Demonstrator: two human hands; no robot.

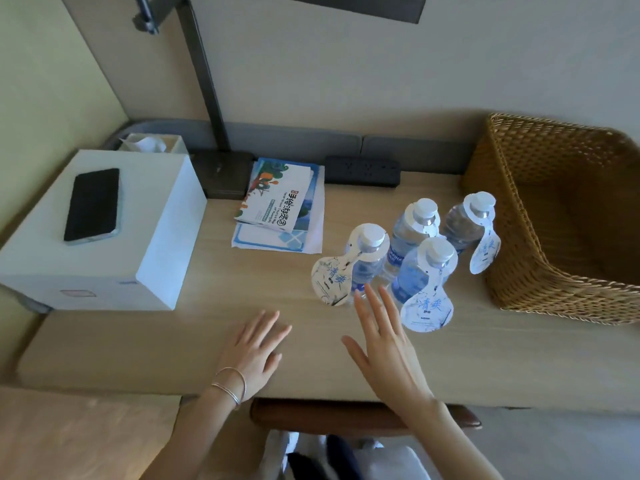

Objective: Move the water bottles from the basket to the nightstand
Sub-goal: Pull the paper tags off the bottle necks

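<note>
- Head view: four water bottles (412, 251) stand upright in a tight cluster on the nightstand (242, 327), right of centre in the frame, each with a white cap and a paper tag hung round its neck.
- The wicker basket (540, 216) sits at the right edge of the frame, just beside the cluster; the rightmost bottle (465, 226) stands close against its near-left corner, and whether they touch cannot be told. The part of the basket's inside that shows holds no bottle.
- The right hand (384, 344), lower centre, is spread flat with fingers apart and grips nothing; its fingertips (362, 296) reach the base of the front-left bottle (367, 261), though contact is not clear.
- The left hand (256, 351), lower centre-left, lies palm down on the tabletop, fingers loosely spread, holding nothing; thin bangles (232, 386) circle its wrist.
- At the left of the frame a white box (145, 244) carries a dark phone (92, 205) lying flat on its top.
- Above centre, leaflets (280, 209) lie stacked on the wood, between the box and the bottles.
- Behind the leaflets are the dark base of a lamp (225, 174) and, to its right, a black power strip (362, 170) against the wall.
- A tissue holder (152, 144) stands behind the box, upper left.
</note>
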